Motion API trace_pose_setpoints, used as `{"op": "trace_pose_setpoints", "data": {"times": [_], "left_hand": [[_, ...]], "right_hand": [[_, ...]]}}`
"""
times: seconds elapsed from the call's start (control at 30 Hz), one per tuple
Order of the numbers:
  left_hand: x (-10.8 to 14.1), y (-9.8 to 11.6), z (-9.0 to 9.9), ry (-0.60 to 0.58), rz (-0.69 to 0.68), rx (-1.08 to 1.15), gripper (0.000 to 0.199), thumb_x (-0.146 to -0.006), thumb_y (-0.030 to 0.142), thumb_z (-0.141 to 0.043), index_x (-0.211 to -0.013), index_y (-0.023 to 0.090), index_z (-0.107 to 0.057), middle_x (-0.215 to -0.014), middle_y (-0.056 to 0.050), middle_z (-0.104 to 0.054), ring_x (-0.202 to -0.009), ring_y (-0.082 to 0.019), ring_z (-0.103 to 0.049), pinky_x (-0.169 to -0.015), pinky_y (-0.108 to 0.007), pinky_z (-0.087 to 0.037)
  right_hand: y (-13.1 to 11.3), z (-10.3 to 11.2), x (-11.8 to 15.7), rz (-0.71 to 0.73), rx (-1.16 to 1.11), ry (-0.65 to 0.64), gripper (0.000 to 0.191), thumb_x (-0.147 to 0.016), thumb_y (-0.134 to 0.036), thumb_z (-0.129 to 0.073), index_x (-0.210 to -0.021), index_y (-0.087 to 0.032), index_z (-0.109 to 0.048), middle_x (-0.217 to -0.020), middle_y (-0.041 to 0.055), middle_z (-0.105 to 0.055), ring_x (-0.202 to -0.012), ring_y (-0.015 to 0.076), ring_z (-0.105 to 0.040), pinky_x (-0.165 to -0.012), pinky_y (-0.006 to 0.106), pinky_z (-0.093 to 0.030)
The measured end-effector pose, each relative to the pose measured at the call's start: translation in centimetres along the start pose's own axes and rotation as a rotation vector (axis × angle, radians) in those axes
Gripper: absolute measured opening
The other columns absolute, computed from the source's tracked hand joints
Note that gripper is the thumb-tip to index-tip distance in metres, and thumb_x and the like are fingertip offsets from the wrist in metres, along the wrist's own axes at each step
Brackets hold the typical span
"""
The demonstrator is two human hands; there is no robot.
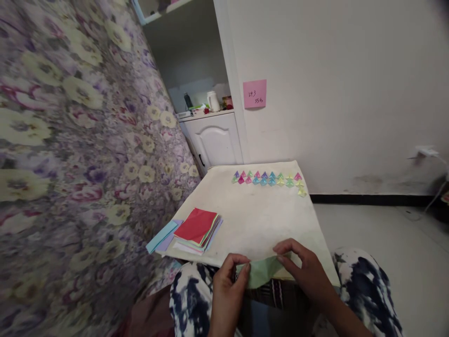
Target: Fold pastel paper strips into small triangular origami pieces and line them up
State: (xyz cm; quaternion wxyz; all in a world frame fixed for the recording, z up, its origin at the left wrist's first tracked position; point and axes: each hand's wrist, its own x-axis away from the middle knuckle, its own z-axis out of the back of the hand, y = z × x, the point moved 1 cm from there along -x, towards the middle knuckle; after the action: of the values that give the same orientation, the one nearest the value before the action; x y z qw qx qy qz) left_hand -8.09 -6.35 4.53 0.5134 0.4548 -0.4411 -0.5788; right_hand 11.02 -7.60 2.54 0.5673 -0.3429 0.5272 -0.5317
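Observation:
A light green sheet of paper is stretched between my two hands at the near edge of the table. The thumb and fingers of my left hand pinch its left end. At the other end, my right hand pinches the paper near its upper right corner. The sheet looks folded or creased, though its exact shape is partly hidden by my fingers. Left of my hands lies a stack of coloured square paper with a red sheet on top. Small folded paper pieces in several colours stand in rows along the far side.
The table has a cream cover. Blue paper strips lie at its left edge. A floral curtain hangs on the left. Behind are a white cabinet and a wall with a pink note. My knees flank the table's near edge.

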Motion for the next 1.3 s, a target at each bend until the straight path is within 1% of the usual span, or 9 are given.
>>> {"op": "trace_pose_setpoints", "data": {"times": [0.07, 0.13, 0.33, 0.5, 0.63, 0.73, 0.9, 1.1, 1.3], "left_hand": [[0.0, -0.2, 0.0, -0.005, 0.065, 0.102, 0.014, -0.07, 0.029, -0.064, -0.077, 0.018, -0.061, -0.059, 0.004, -0.05, -0.053, -0.01, -0.044, -0.047, -0.017, -0.032], [-0.2, -0.3, -0.1, -0.022, 0.116, 0.216, 0.017, -0.069, 0.03, -0.065, -0.08, 0.019, -0.059, -0.06, 0.005, -0.048, -0.052, -0.009, -0.044, -0.046, -0.016, -0.032], [-0.7, -0.5, -0.3, -0.046, 0.195, 0.442, 0.025, -0.068, 0.029, -0.067, -0.089, 0.02, -0.056, -0.064, 0.004, -0.055, -0.054, -0.009, -0.05, -0.05, -0.017, -0.038], [-1.0, -0.9, -0.1, -0.039, 0.201, 0.521, 0.023, -0.07, 0.027, -0.066, -0.088, 0.02, -0.055, -0.062, 0.005, -0.058, -0.053, -0.009, -0.052, -0.051, -0.018, -0.039], [-1.2, -1.0, 0.2, 0.017, 0.184, 0.496, 0.021, -0.068, 0.028, -0.068, -0.083, 0.018, -0.058, -0.061, 0.004, -0.059, -0.055, -0.008, -0.053, -0.052, -0.017, -0.038], [-1.0, -0.9, 0.1, 0.025, 0.2, 0.541, 0.022, -0.072, 0.031, -0.065, -0.09, 0.019, -0.059, -0.064, 0.003, -0.061, -0.055, -0.009, -0.054, -0.052, -0.018, -0.039], [-0.6, -0.5, -0.3, -0.029, 0.284, 0.846, 0.029, -0.08, 0.036, -0.054, -0.098, 0.015, -0.062, -0.088, -0.007, -0.067, -0.077, -0.017, -0.062, -0.066, -0.024, -0.046], [0.3, -1.0, -2.1, -0.096, 0.396, 1.15, 0.021, -0.084, 0.022, -0.05, -0.1, 0.017, -0.064, -0.102, -0.008, -0.068, -0.093, -0.019, -0.062, -0.085, -0.031, -0.046], [0.7, -2.6, -3.2, -0.043, 0.429, 0.998, 0.036, -0.076, 0.017, -0.061, -0.112, 0.016, -0.057, -0.102, -0.011, -0.068, -0.096, -0.025, -0.062, -0.083, -0.036, -0.048]], "right_hand": [[0.3, -0.1, 0.0, -0.093, -0.078, -0.041, 0.008, -0.074, -0.027, -0.055, -0.078, -0.02, -0.057, -0.075, 0.0021, -0.061, -0.072, 0.0185, -0.056, -0.065, 0.028, -0.044], [0.6, -0.1, 0.0, -0.156, -0.146, -0.048, 0.014, -0.072, -0.03, -0.059, -0.081, -0.019, -0.058, -0.074, 0.0012, -0.06, -0.065, 0.0162, -0.054, -0.057, 0.024, -0.042], [1.1, -0.1, 0.0, -0.197, -0.215, -0.007, 0.016, -0.071, -0.032, -0.061, -0.081, -0.02, -0.059, -0.066, -0.0029, -0.053, -0.054, 0.0106, -0.042, -0.049, 0.021, -0.032], [1.2, -0.2, 0.1, -0.203, -0.21, 0.005, 0.013, -0.072, -0.032, -0.06, -0.076, -0.02, -0.059, -0.055, -0.005, -0.043, -0.051, 0.0105, -0.036, -0.047, 0.021, -0.027], [1.3, -0.3, 0.0, -0.195, -0.18, 0.009, 0.014, -0.074, -0.033, -0.058, -0.076, -0.019, -0.059, -0.055, -0.0045, -0.043, -0.051, 0.0111, -0.037, -0.048, 0.021, -0.027], [1.3, -0.4, -0.2, -0.2, -0.196, 0.023, 0.016, -0.074, -0.035, -0.058, -0.076, -0.019, -0.058, -0.056, -0.0041, -0.044, -0.052, 0.0115, -0.038, -0.048, 0.021, -0.029], [0.8, -0.5, -0.2, -0.21, -0.2, 0.108, 0.019, -0.072, -0.037, -0.059, -0.076, -0.018, -0.058, -0.055, -0.004, -0.045, -0.051, 0.011, -0.038, -0.047, 0.021, -0.03], [0.5, -0.9, 0.0, -0.249, -0.246, 0.142, 0.022, -0.073, -0.038, -0.058, -0.079, -0.017, -0.057, -0.061, -0.0026, -0.051, -0.054, 0.0114, -0.041, -0.048, 0.021, -0.033], [1.4, -1.4, 0.0, -0.235, -0.244, 0.123, 0.02, -0.072, -0.036, -0.059, -0.079, -0.017, -0.058, -0.058, -0.0028, -0.051, -0.052, 0.0115, -0.043, -0.047, 0.021, -0.033]]}}
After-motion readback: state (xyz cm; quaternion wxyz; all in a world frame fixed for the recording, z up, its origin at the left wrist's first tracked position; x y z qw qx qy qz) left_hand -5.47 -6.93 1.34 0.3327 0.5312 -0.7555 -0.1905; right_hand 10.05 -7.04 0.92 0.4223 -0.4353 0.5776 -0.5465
